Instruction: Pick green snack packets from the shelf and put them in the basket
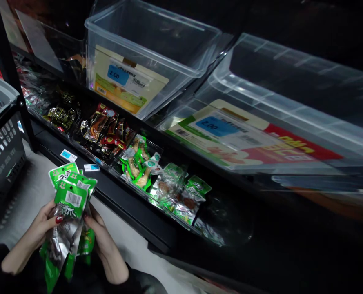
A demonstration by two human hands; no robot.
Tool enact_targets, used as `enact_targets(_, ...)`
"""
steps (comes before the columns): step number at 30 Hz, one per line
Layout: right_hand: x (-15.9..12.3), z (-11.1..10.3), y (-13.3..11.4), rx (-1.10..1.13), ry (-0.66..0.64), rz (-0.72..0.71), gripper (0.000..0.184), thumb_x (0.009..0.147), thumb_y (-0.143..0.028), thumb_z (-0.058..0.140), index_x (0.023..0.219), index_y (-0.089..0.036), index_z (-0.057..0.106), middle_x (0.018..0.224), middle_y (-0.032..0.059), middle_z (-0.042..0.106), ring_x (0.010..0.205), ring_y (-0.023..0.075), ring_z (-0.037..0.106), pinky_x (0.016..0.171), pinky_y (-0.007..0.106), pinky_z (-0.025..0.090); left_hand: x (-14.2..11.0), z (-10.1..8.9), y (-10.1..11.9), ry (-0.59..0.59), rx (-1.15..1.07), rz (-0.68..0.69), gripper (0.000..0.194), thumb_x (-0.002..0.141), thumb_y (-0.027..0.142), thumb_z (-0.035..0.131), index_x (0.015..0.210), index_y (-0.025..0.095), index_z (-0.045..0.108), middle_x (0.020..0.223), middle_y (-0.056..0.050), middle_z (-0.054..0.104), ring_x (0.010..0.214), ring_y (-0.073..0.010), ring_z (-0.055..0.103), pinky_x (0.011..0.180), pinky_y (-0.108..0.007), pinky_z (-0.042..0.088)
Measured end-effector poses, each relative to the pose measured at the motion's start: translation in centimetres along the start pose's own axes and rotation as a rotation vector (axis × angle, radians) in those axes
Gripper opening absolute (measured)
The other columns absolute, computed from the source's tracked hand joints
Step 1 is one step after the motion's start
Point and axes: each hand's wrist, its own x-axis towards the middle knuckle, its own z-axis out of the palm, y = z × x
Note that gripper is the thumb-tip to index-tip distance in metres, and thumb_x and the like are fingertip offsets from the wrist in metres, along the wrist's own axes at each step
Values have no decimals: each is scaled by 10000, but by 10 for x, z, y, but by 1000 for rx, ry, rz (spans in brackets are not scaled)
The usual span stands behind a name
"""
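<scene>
Several green and silver snack packets [65, 228] are fanned out between my two hands at the lower left. My left hand [48, 222] grips them along the left edge, its thumb lying across the front packet. From the other side my right hand [96, 226] closes round the right edge, thumb against the packets and the other fingers hidden behind them. A barcode shows on the front packet's green top. Beyond my hands, similar green packets [185, 200] lie in a clear tray on the low shelf, beside green packets with pale contents [136, 163].
Dark and red packets [104, 130] fill trays further left on the shelf. Above stand clear plastic bins [181, 61] with price labels. A grey shopping basket [3, 163] is at the left edge. Small price tags [68, 155] sit along the black shelf edge [123, 204].
</scene>
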Motion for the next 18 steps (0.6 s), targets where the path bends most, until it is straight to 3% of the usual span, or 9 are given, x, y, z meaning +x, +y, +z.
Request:
enact_targets(5,9,-5,-1,-135,-100,-57,608,726,-434,646,1280,-259,465,1390,32,428,1326,229,299,1110,405,176,1,0,0,74,-4,34,405,459,222,811,855,214,725,823,-49,726,811,-249,651,662,-263,516)
enact_targets(11,7,-2,16,-188,-17,0,665,797,-521,508,1371,-241,320,1479,29,253,1369,200,183,1125,397,125,1,5,1,131,15,100,475,478,191,804,943,221,711,865,-43,723,887,-228,642,651,-195,502)
enact_targets(15,2,4,23,-330,47,-21,615,827,-420,505,1380,-244,301,1476,25,266,1372,205,164,1129,405,98,0,2,8,14,-74,-68,449,499,191,799,939,219,710,830,-48,728,779,-222,668,548,-195,499)
enact_targets(18,-2,10,18,-455,51,-60,540,854,-312,468,1370,-237,329,1444,39,327,1373,223,141,1125,444,90,0,-2,10,-47,-107,-114,371,499,173,799,861,204,726,752,-40,728,680,-190,671,505,-175,483)
